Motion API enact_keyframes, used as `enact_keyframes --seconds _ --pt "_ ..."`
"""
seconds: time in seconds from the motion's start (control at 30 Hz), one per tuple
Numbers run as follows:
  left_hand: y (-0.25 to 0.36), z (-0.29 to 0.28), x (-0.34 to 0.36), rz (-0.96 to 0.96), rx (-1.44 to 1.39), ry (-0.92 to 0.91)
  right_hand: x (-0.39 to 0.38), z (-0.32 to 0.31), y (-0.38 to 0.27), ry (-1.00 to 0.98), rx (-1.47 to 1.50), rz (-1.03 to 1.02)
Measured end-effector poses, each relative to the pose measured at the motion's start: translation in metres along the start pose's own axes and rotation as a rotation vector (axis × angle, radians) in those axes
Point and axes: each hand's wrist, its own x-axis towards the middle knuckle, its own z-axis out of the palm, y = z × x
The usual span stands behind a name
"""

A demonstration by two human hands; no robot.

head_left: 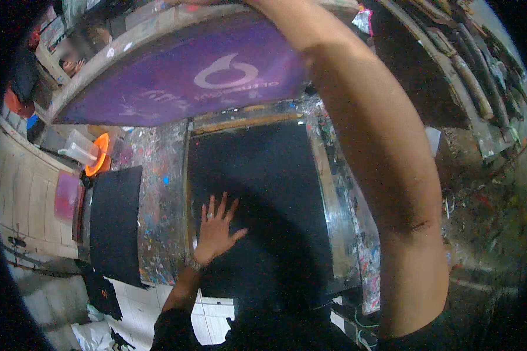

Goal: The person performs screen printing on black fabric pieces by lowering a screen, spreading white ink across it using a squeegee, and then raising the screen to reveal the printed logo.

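My left hand [216,229] lies flat with spread fingers on black fabric [257,175] laid over a long board on the table. A ring and a wristband show on it. Beyond the fabric, a screen-printing frame [158,82] with purple mesh and a pale drop-shaped design stands tilted up. My right arm stretches across the right side to the frame's upper rim. There my right hand [208,2] grips the rim; most of its fingers are cut off by the picture's top edge.
Left of the board, a paint-spattered tabletop [164,216] holds another black cloth piece [116,222]. Near it are an orange lid-like piece [102,153] and a clear plastic container [81,147]. Rough wooden poles [471,76] lie at the far right. Another person [71,63] is at the far left.
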Motion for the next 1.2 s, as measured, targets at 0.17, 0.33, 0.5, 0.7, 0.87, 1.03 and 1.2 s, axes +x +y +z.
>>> enact_keyframes --seconds 0.17,0.33,0.5,0.7,0.87,1.03,1.2 --pt "0.002 0.0 -0.009 0.014 -0.034 0.017 -0.005 -0.004 -0.008 -0.067 -0.062 0.062" --pt "-0.011 0.001 -0.007 0.072 0.049 -0.005 -0.024 -0.001 -0.018 0.008 -0.032 -0.034" --pt "-0.011 0.005 -0.022 0.041 -0.017 0.078 -0.045 0.009 -0.027 0.041 -0.059 0.048" --pt "-0.014 0.006 -0.03 0.055 -0.016 0.094 -0.054 0.011 -0.034 0.076 -0.071 0.058" --pt "-0.019 0.018 -0.031 0.072 -0.003 0.107 -0.065 0.011 -0.039 0.052 -0.12 0.085" --pt "-0.014 0.018 -0.035 0.099 0.061 0.207 -0.074 0.014 -0.041 0.073 -0.078 0.064" --pt "0.014 -0.046 -0.039 0.023 -0.179 0.254 -0.105 0.021 -0.051 0.167 -0.139 -0.029"
